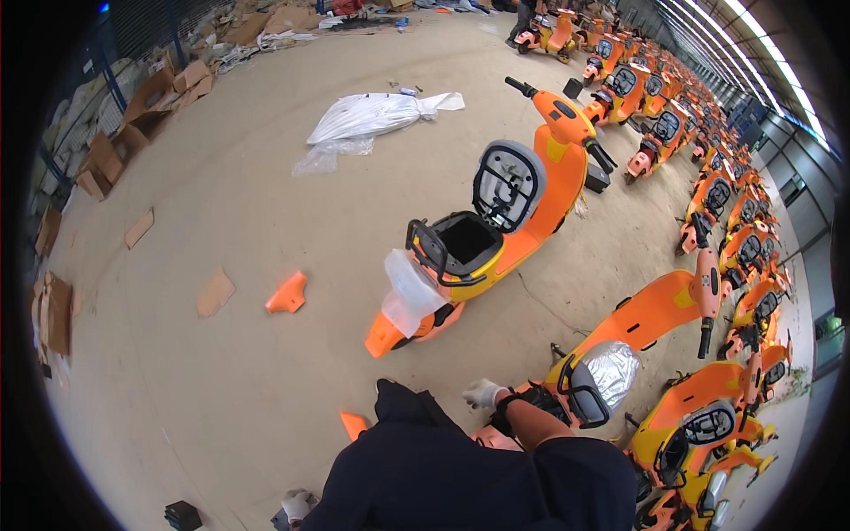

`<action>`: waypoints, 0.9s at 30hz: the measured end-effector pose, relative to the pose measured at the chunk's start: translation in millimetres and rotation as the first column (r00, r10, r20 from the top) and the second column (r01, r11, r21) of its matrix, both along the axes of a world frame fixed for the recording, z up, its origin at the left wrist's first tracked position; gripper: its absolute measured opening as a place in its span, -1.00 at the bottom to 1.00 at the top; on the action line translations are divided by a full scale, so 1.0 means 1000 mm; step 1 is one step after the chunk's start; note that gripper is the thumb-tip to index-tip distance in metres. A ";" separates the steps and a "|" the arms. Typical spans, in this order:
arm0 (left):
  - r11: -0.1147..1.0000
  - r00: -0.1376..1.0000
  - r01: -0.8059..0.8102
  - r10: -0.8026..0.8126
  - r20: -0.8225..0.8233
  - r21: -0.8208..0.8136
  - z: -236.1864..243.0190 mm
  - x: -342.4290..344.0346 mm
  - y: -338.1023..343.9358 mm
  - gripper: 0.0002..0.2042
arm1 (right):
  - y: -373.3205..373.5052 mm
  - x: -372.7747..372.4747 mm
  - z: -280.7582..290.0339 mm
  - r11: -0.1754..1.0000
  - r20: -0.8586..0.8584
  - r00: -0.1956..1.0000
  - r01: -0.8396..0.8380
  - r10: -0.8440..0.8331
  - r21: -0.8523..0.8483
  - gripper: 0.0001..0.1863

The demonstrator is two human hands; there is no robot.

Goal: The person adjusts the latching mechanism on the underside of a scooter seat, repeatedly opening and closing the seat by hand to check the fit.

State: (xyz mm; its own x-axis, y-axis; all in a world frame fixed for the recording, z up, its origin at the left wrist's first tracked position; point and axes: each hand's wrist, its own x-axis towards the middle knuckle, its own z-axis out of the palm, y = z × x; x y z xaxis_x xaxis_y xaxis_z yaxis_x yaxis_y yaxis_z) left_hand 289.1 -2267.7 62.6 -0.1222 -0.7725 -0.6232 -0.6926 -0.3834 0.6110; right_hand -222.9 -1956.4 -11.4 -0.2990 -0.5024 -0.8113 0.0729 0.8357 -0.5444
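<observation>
My right hand (483,393) wears a white glove and a dark wristband. It reaches over my dark-clothed torso to the rear end of an orange scooter (646,314) whose raised seat is wrapped in silver foil (611,372). The hand rests by the black rear rail (509,409); its grip is unclear. My left hand (297,506), also in a white glove, hangs low at the bottom edge, mostly hidden by my body. Ahead stands another orange scooter (531,190) with its seat lifted, its storage well open and clear plastic (409,292) around its tail.
A long row of orange scooters (726,190) runs along the right side. Loose orange panels (288,295) (354,425), cardboard scraps (215,292) and a white plastic bag (372,115) lie on the concrete floor. Cardboard piles (133,115) line the left fence. A small black box (183,514) sits near my feet.
</observation>
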 end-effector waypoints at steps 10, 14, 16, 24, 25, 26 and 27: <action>0.990 0.987 -0.139 0.140 -0.075 0.014 0.034 -0.085 -0.089 -0.92 | -0.200 -0.096 0.070 0.975 -0.163 0.966 -0.212 0.199 -0.061 -0.63; 0.997 0.999 -0.046 0.044 -0.031 -0.065 -0.022 -0.059 -0.128 -0.89 | -0.254 -0.113 0.070 0.986 -0.133 0.990 -0.073 0.053 -0.149 -0.67; 0.999 0.999 -0.001 0.003 0.047 -0.048 -0.033 -0.056 -0.155 -0.88 | -0.275 -0.114 0.075 0.984 -0.142 0.987 -0.095 0.073 -0.154 -0.67; 0.985 0.996 0.074 -0.080 0.032 0.158 -0.035 -0.072 -0.320 -0.86 | -0.289 -0.051 0.084 0.963 -0.087 0.983 0.175 -0.160 0.206 -0.59; 0.981 0.997 0.070 -0.072 0.004 0.182 -0.007 -0.093 -0.344 -0.86 | -0.291 -0.036 0.092 0.955 -0.092 0.979 0.199 -0.182 0.220 -0.59; 0.979 0.998 0.070 -0.069 -0.014 0.190 0.014 -0.104 -0.368 -0.85 | -0.303 -0.026 0.095 0.955 -0.084 0.978 0.204 -0.190 0.213 -0.61; 0.973 0.994 0.105 -0.100 -0.034 0.205 -0.016 -0.088 -0.401 -0.82 | -0.317 -0.020 0.101 0.956 -0.075 0.977 0.210 -0.198 0.207 -0.63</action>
